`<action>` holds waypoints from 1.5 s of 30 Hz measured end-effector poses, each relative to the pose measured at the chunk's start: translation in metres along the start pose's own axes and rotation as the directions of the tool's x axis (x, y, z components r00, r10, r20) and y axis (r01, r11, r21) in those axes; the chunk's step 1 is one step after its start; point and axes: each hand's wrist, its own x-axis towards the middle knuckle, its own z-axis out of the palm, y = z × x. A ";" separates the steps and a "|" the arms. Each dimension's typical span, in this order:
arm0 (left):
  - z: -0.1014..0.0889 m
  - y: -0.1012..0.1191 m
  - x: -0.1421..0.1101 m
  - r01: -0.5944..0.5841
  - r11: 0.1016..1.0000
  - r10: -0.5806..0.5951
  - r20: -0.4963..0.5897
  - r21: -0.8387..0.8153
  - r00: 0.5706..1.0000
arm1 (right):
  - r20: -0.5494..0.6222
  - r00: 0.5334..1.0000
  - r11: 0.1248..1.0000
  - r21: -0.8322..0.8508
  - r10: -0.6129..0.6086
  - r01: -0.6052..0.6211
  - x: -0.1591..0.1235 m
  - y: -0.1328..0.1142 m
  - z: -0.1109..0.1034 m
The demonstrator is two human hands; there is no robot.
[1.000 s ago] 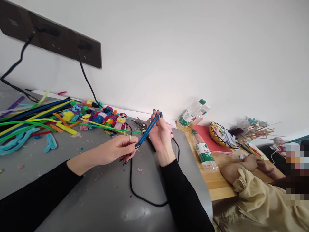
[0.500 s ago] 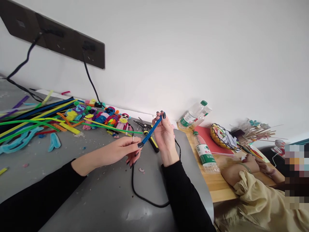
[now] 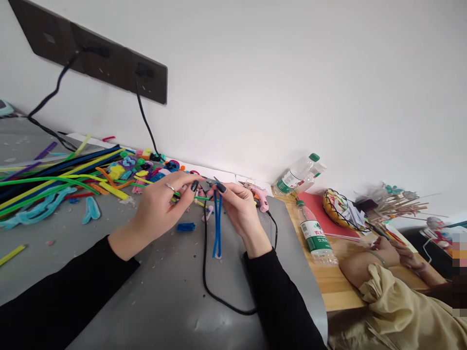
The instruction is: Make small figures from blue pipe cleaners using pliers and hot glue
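A blue pipe cleaner (image 3: 218,223), in two strands side by side, hangs from the pinched fingers of my right hand (image 3: 241,209) over the grey mat (image 3: 164,301). My left hand (image 3: 156,204) is just left of it, thumb and forefinger close together; whether anything is between them is hidden. Behind the fingertips the metal tips of a tool (image 3: 210,181) show in part. A short blue fuzzy piece (image 3: 186,227) lies on the mat below my left hand.
Many coloured pipe cleaners (image 3: 73,170) and small fuzzy figures (image 3: 142,177) lie at the left. A pink glue gun (image 3: 260,197) with a black cord (image 3: 209,287) lies behind my right hand. Water bottles (image 3: 315,238), a basket (image 3: 339,211) and another person's arm (image 3: 368,262) are at the right.
The blue pipe cleaner was stretched slantwise between both hands; now it hangs as two strands from my right hand. My left hand has moved up and let go of its lower end.
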 end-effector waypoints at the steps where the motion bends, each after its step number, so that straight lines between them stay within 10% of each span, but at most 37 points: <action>1: 0.001 0.001 -0.001 -0.061 0.998 0.061 0.001 0.011 0.998 | 0.001 1.000 1.000 -0.022 0.003 -0.003 0.000 0.001 0.001; 21: 0.012 -0.011 -0.005 -0.248 0.946 0.247 0.035 0.207 0.968 | -0.030 0.998 0.966 -0.254 -0.060 0.050 -0.002 0.006 0.005; 45: 0.007 -0.004 -0.001 0.118 0.986 -0.117 -0.015 0.120 0.993 | -0.157 0.981 0.988 0.118 0.115 -0.097 -0.003 0.022 0.020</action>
